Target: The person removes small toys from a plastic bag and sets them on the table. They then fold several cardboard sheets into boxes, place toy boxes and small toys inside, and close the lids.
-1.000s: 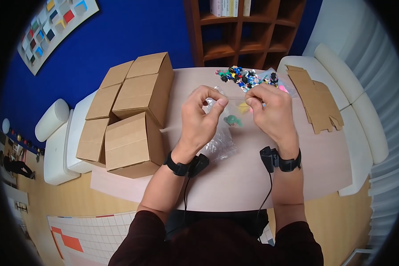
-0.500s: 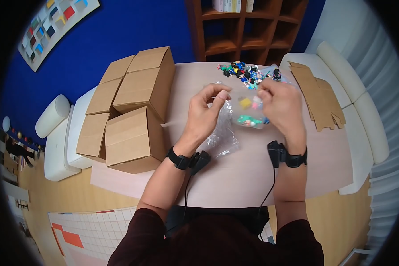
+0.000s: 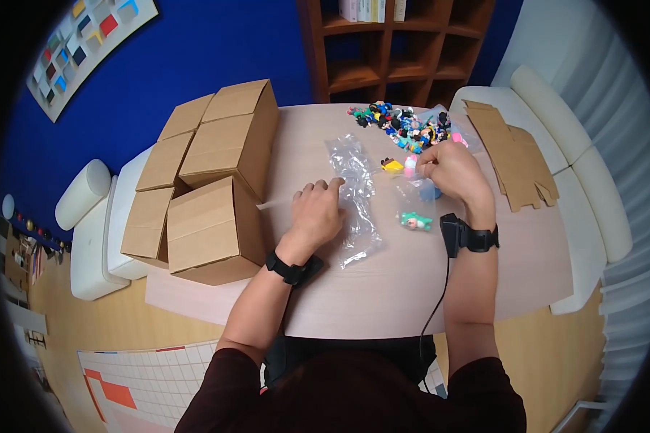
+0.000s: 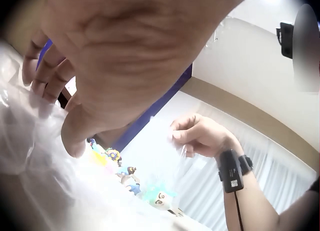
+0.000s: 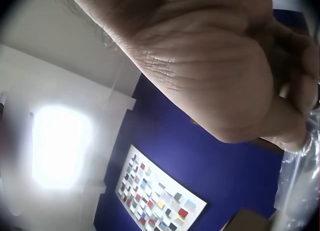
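My right hand [image 3: 456, 172] pinches the top of a small clear bag [image 3: 414, 193] that hangs over the table, close to a green figure [image 3: 416, 221]; whether that figure is inside the bag I cannot tell. In the right wrist view, clear plastic [image 5: 299, 178] shows at the fingertips. My left hand [image 3: 317, 215], fingers spread and slightly bent, is at the left edge of a crumpled clear bag [image 3: 357, 191]. A yellow figure [image 3: 391, 165] and a pink and white figure [image 3: 411, 164] lie just left of my right fingers.
Several cardboard boxes [image 3: 217, 231] stand at the table's left side. A pile of small colourful figures [image 3: 412, 130] lies at the back, with clear plastic beside it. Flattened cardboard [image 3: 513, 159] lies at the right, and a wooden shelf [image 3: 393, 68] stands behind the table.
My left hand has moved away from my right and down to the crumpled bag. The small bag hangs from my right hand, which has moved slightly right since a second ago.
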{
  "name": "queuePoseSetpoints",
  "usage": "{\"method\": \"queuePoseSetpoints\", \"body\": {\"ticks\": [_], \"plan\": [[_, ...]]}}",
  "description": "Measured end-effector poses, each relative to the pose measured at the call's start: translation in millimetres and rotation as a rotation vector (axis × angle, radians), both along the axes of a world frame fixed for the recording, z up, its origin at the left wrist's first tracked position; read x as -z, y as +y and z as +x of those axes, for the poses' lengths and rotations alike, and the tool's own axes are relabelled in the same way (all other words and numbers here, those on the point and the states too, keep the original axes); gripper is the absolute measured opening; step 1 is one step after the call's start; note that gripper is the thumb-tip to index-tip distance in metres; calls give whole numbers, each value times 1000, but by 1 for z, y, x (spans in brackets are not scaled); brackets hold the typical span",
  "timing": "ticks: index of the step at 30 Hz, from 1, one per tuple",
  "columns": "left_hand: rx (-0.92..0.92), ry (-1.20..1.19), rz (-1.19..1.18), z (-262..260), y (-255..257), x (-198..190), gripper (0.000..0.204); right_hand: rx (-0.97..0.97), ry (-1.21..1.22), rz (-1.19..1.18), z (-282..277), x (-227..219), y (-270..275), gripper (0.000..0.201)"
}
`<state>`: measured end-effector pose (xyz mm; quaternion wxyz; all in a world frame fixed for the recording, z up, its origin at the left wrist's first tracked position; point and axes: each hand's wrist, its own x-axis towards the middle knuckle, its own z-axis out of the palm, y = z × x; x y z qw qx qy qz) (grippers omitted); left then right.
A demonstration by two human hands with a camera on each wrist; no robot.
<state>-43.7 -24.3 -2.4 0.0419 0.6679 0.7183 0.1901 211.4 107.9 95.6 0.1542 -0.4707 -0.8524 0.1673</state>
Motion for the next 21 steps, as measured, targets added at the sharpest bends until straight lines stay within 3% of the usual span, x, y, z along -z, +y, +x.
{"method": "queuePoseSetpoints", "body": {"ticks": [3,6,8,11,13,18,21], "plan": [[-30,-85,86,-6,3,0,39,67,-31,165,3,31,14,22],[-117,-142,207,-11,5,-16,34,244,4,196,-5,28,14,25],[-173,-158,303,-12,4,-28,27,190,34,213,-12,47,33,28],[-175,-477,529,-8,12,-34,20,88,58,286,-33,83,43,31],[-104,-743,478,-5,16,-40,21,-19,32,453,-48,103,40,30],[17,-1478,270,0,23,-57,29,-45,-162,514,-62,139,31,26],[44,-1628,209,2,25,-57,31,-61,-162,505,-62,128,30,27]]}}
